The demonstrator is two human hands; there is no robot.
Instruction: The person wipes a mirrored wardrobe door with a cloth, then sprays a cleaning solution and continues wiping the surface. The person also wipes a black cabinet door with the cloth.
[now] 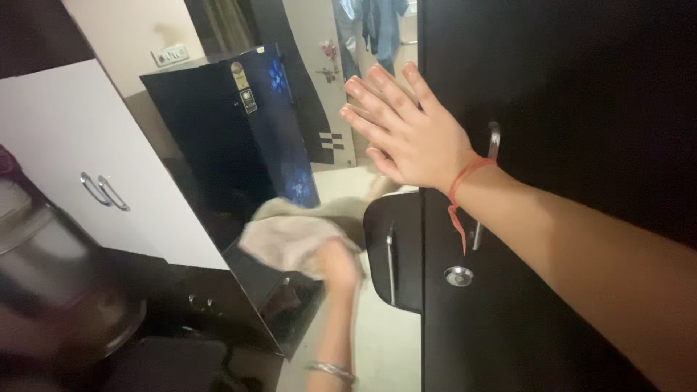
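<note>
Two hands are at work on a tall dark wardrobe (552, 87) with a mirror (239, 167) set into its front. Flat and wide open, the right hand (406, 131) has its palm pressed against the edge of the black door and its fingers spread, pointing up and to the left. A red thread (465, 181) circles that wrist, its loose end hanging down. Lower down, the left hand (337, 265) is closed on a pale cloth (287, 243) and holds it against the mirror glass; both are blurred, so the exact grip cannot be told. A thin metal bangle (330, 372) sits on that forearm.

The cloth lies near the lower right part of the mirror, bunched, with its longer side running from upper left to lower right, toward the hand. The mirror itself is a long panel that looks tilted, its top leaning left.

Around them: a silver bar handle (492, 145) shows just behind the right wrist, a second handle (390, 265) on a rounded black panel just right of the cloth, and a round lock (458, 276) beside it. To the left stands a white cabinet (80, 145) with two curved handles (105, 192), and below it a blurred steel pot (43, 254). Reflected in the glass are a dark blue fridge (247, 123) with a flower pattern and hanging clothes (381, 25).
</note>
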